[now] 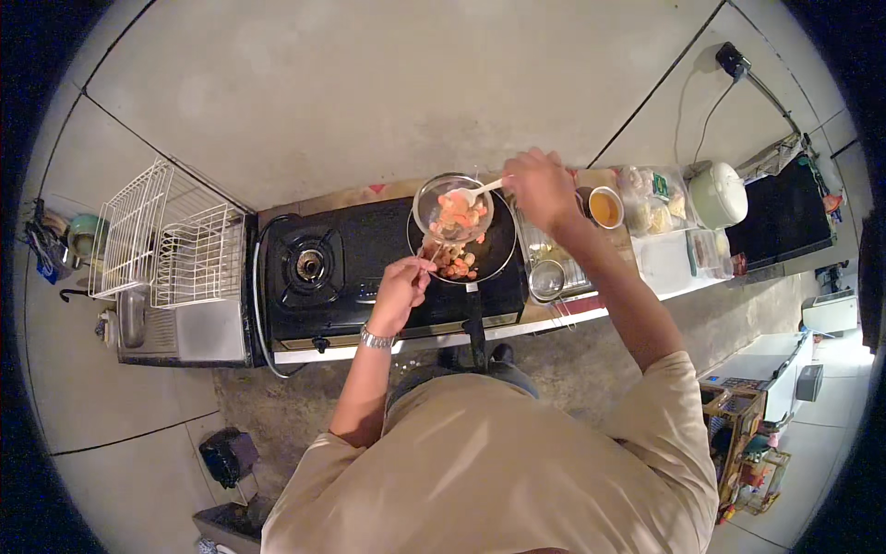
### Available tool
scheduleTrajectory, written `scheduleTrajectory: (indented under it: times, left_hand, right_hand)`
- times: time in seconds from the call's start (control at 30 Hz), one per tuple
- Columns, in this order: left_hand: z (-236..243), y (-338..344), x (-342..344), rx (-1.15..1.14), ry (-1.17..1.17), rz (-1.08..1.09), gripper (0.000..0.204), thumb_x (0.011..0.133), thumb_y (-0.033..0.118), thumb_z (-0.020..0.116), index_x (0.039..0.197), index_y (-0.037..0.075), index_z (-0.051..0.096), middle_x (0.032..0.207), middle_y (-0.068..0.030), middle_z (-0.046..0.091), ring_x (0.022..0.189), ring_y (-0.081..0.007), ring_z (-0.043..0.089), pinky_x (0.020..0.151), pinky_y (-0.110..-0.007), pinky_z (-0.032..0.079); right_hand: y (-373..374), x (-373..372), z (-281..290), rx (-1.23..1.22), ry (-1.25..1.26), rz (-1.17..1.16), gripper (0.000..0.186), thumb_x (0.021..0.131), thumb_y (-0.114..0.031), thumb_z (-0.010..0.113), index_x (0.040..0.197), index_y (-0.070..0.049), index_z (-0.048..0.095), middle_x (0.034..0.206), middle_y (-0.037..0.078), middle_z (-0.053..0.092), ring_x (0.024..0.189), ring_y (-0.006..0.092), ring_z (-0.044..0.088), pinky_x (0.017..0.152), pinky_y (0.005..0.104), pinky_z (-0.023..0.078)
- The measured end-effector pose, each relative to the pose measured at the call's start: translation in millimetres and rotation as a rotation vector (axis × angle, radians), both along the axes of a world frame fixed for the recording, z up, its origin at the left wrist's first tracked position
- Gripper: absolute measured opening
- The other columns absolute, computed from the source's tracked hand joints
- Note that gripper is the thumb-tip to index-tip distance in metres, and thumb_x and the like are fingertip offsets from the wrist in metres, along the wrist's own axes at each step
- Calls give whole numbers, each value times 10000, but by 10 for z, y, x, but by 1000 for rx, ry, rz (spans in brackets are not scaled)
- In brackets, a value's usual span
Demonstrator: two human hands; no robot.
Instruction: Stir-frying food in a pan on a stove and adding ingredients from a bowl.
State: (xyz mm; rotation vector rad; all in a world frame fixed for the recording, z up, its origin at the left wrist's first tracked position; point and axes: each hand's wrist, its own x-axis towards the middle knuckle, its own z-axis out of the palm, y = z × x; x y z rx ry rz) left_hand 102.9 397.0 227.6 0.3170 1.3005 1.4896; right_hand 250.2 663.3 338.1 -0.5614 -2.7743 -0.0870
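My left hand is closed on the handle of a round metal-rimmed strainer, tilted over a dark frying pan. Orange and pale chopped pieces, which look like carrot and something lighter, lie in the strainer. More of these pieces are in the pan below it. From the right, my right hand grips a pale spoon or spatula, its head among the pieces in the strainer. The pan sits on the stove's right side, its black handle pointing toward me.
The black stove has a bare left burner. A white wire dish rack stands left. To the right are a second strainer, a cup of orange-yellow liquid, bagged food and a pale green lidded container.
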Motion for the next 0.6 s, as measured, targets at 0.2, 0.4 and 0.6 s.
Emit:
scheduleTrajectory:
  times: [0.2, 0.4, 0.6]
  left_hand:
    - [-35, -96, -17, -14, 18, 16, 276, 1060, 152, 425, 1036, -8, 648, 689, 24, 474, 527, -56, 342, 443, -218, 254]
    - [-4, -272, -110, -19, 65, 79, 285, 1072, 170, 426, 1052, -18, 639, 673, 28, 462, 518, -50, 327, 446, -226, 248]
    - [12, -260, -169, 17, 57, 104, 301, 1087, 192, 416, 1052, -16, 631, 680, 33, 464, 515, -46, 320, 446, -225, 245]
  right_hand:
    - [201, 136, 68, 145, 179, 34, 102, 833, -165, 666, 919, -111, 660, 909, 61, 639, 1025, 249, 600, 932, 411, 439]
    - [409, 137, -246, 89, -195, -75, 181, 767, -133, 658, 940, -87, 686, 945, 88, 670, 1059, 262, 610, 932, 418, 448]
    - [486, -22, -1070, 215, -56, 138, 127, 765, -120, 664, 879, -98, 716, 908, 113, 693, 1020, 282, 634, 906, 422, 467]
